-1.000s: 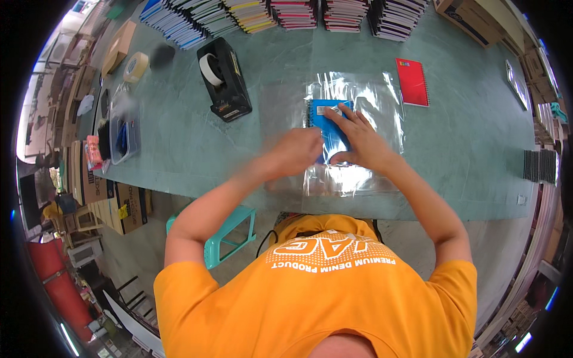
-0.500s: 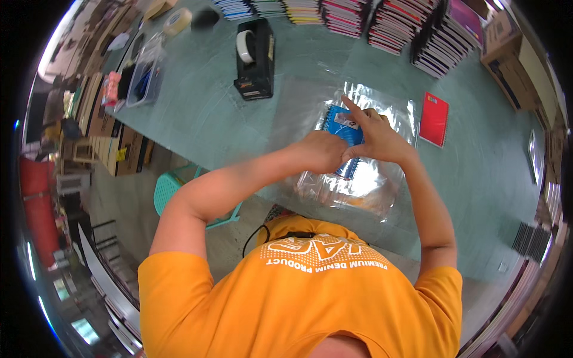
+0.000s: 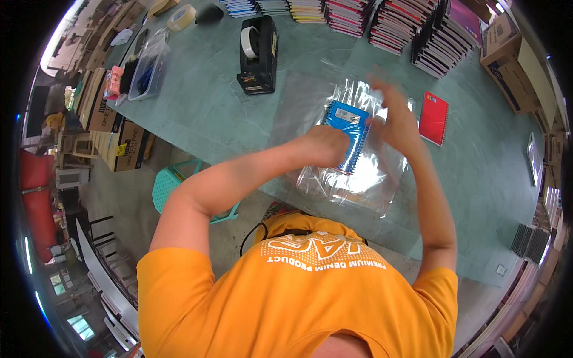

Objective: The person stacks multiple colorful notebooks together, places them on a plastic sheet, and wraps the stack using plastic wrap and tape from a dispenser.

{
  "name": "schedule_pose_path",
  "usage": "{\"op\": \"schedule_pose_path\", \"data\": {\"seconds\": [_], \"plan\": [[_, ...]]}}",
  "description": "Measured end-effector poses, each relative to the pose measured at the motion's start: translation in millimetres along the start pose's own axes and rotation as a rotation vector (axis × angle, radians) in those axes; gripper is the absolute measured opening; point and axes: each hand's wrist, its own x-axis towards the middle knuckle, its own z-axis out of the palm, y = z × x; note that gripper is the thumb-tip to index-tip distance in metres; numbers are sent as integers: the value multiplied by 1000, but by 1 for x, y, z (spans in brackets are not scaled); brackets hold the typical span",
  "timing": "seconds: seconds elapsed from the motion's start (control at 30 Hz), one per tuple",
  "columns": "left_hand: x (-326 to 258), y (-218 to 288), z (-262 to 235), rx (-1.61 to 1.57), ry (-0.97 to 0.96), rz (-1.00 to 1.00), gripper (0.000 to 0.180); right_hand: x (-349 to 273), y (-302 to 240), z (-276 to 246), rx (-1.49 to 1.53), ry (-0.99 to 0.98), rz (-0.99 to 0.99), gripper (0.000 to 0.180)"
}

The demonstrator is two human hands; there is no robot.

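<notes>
A blue spiral notebook [image 3: 351, 117] lies on a shiny sheet of clear plastic [image 3: 325, 186] on the green table. My left hand [image 3: 327, 146] is closed over the notebook's lower left side, and its fingertips are hidden. Just right of the notebook, my right hand [image 3: 397, 125] is raised with thumb and fingers apart. Motion blurs its fingertips, and I see nothing in them. Beyond that hand, a red spiral notebook [image 3: 434, 118] lies flat on the table.
A black tape dispenser [image 3: 258, 56] stands beyond the plastic. Stacks of notebooks [image 3: 397, 27] line the far edge. A clear plastic box [image 3: 149, 74] sits at far left, cardboard boxes [image 3: 507, 62] at far right. A teal stool [image 3: 168, 190] stands beside the table's near left edge.
My right hand has lifted off the blue notebook and moved right, uncovering more of its cover. My left hand has stayed nearly in place on it.
</notes>
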Motion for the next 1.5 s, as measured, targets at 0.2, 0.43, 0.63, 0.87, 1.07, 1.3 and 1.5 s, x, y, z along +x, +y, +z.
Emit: {"op": "schedule_pose_path", "data": {"seconds": [0.2,0.43,0.63,0.87,1.07,1.3,1.5], "plan": [[-8,1,2,-8,102,26,27,-43,-19,21,111,-256,-121,65],[-50,-28,-26,-449,342,-102,25,-56,-21,27,88,-195,-57,34],[-67,-186,-49,-888,1060,-573,32,-30,-32,36,-34,-176,167,15],[-60,-169,-55,-939,1215,-478,27,-39,-51,31,-226,-206,146,29],[-100,-191,-10,-866,803,-518,22,-48,-52,31,-256,-103,186,69],[-61,-108,-71,-269,182,-195,25,-46,-39,30,-118,-111,268,94],[24,-21,-25,-173,203,57,28,-46,-39,36,-65,-83,300,98]]}}
